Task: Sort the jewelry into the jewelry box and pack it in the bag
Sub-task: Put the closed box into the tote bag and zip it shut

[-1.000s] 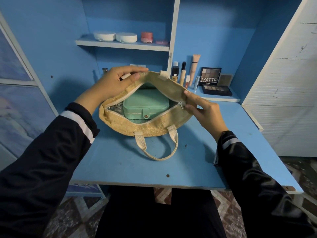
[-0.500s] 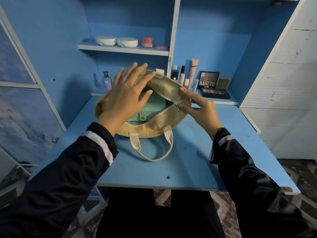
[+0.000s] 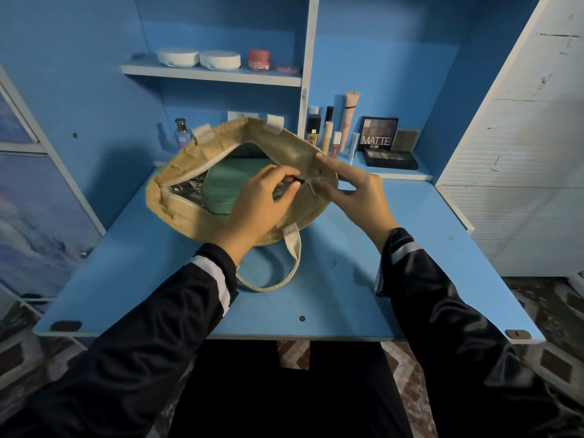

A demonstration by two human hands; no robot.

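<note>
inside woven bag (image 3: 189, 159), smooth mint box (image 3: 235, 181)

Curled left hand (image 3: 256, 202), right hand (image 3: 357, 192) (likewise)

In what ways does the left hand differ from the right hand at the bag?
The left hand pinches the zipper pull; the right hand grips the bag beside it. The left hand reaches over the open mouth and the jewelry box; the right hand is at the bag's right end. Both touch the bag.

head camera looks down, close over desk (image 3: 347, 295).
</note>
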